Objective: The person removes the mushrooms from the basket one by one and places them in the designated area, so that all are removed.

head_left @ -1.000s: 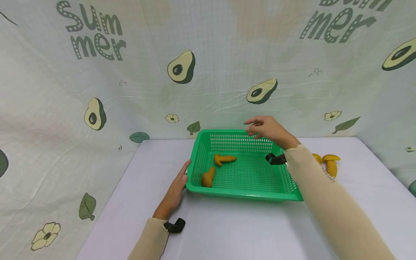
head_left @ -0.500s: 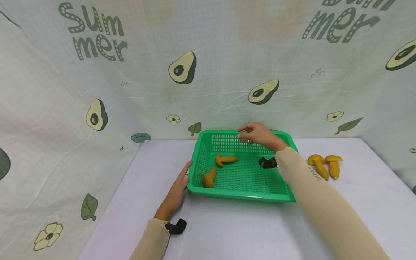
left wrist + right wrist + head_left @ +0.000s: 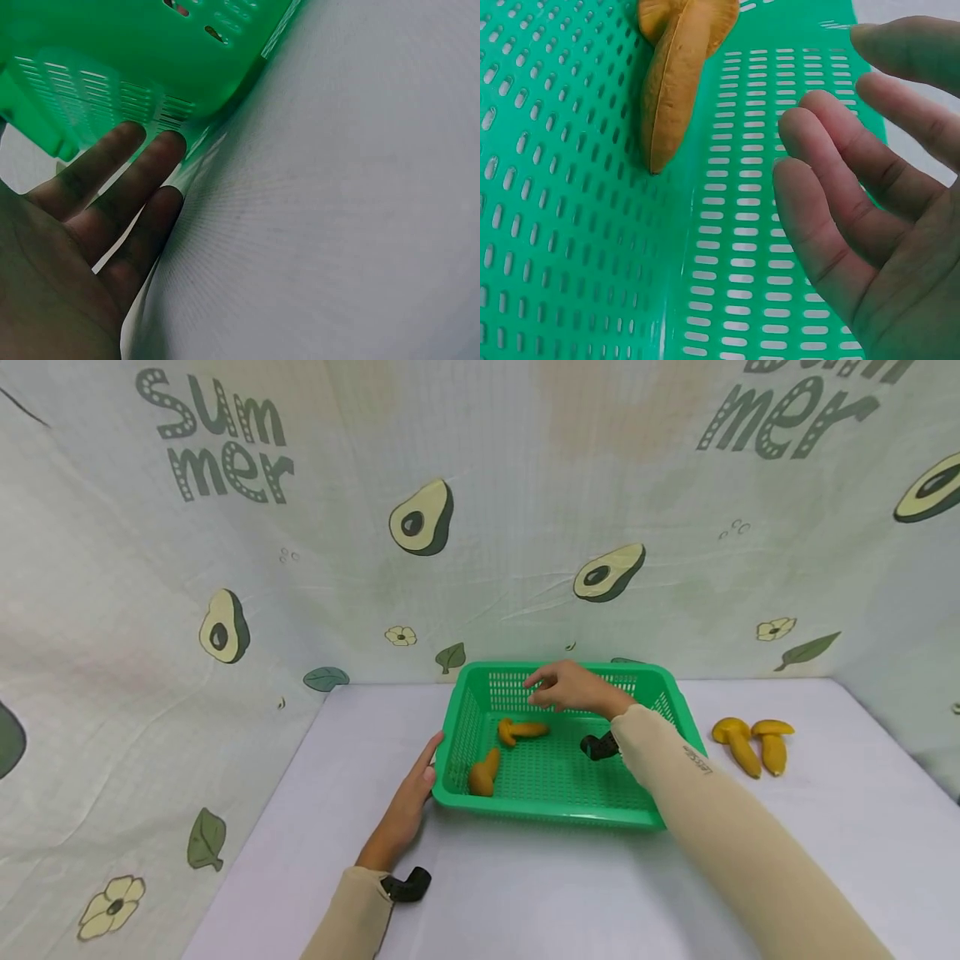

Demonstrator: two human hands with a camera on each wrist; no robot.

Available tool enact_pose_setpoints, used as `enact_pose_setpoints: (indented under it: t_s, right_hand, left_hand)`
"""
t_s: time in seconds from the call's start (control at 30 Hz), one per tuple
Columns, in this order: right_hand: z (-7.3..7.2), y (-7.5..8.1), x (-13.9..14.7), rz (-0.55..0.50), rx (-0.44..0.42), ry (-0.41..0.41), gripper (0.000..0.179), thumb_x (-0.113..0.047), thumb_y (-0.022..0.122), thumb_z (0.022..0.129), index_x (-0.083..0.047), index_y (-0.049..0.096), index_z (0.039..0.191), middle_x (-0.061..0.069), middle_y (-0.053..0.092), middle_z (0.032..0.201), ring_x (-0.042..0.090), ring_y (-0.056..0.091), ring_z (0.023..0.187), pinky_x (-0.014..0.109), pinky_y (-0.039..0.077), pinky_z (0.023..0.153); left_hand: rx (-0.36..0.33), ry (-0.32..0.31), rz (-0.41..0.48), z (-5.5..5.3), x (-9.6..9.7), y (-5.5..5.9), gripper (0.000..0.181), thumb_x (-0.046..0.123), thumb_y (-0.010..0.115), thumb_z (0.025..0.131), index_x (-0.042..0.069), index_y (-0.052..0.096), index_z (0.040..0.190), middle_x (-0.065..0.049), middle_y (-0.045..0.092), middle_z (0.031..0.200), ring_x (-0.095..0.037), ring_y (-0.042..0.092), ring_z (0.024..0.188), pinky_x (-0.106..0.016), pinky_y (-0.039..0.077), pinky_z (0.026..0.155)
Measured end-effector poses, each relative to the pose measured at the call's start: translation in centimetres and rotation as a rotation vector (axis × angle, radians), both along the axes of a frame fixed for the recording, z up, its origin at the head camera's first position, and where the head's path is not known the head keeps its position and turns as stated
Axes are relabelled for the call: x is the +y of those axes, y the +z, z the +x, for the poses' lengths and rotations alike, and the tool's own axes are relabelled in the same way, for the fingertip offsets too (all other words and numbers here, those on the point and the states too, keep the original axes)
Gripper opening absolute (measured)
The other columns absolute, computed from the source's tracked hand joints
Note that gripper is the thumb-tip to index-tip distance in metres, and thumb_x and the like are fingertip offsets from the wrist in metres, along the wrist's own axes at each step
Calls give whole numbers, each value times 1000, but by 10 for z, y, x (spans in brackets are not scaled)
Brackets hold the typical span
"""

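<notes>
In the green basket [image 3: 555,815], we see the farther mushroom [image 3: 523,730], stem pointing right, below and left of the nearer right grip [image 3: 568,686], empty and relaxed

A pale printed fabric backdrop [image 3: 495,452] spans the rear and both sides of the white tabletop [image 3: 555,893]; I observe creases on its left portion. Markings, as viewed from my position: green "summer" lettering [image 3: 213,435], upper left, set in two lines; a second lettering block [image 3: 787,418], upper right, cut off at the top. Avocado-half motifs: left print [image 3: 225,627], centre print [image 3: 422,518], right-of-centre print [image 3: 609,573]. Secondary motifs: a cream flower [image 3: 111,907], lower left, and a green leaf [image 3: 206,839] above it. The tabletop's rear edge meets the fabric.
</notes>
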State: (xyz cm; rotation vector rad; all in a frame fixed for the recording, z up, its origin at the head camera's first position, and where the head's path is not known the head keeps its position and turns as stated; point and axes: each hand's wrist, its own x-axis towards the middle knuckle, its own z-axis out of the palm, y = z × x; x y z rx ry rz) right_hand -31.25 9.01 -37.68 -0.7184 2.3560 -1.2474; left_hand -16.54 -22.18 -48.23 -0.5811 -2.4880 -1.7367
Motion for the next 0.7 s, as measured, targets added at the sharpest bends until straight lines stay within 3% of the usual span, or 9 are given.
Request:
enact_pose_setpoints:
  t_s: [0.17, 0.47, 0.7]
  right_hand:
    - [-2, -1, -3, 18, 8, 23, 42, -19, 66, 99, -2, 60, 136, 14, 68, 118, 42, 62, 110, 57, 51, 90]
    - [-2, -7, -12, 70, 49, 58, 40, -18, 68, 97, -2, 63, 133, 11, 71, 112, 32, 66, 102, 51, 54, 85]
    - [2, -14, -22, 164, 156, 102, 39, -19, 69, 95, -5, 66, 131, 11, 70, 116, 25, 65, 104, 46, 52, 89]
  left_hand:
    - [-9, -13, 17, -1, 1, 2, 52, 14, 22, 111, 10, 13, 162, -14, 13, 166, -34, 12, 149, -64, 18, 114]
    - [23, 1, 16, 0, -1, -1, 51, 22, 23, 112, 28, 19, 162, -2, 19, 165, -27, 19, 148, -62, 21, 113]
    - [26, -9, 16, 0, -2, -2, 51, 21, 24, 111, 24, 18, 162, -5, 18, 165, -29, 19, 148, -63, 20, 113]
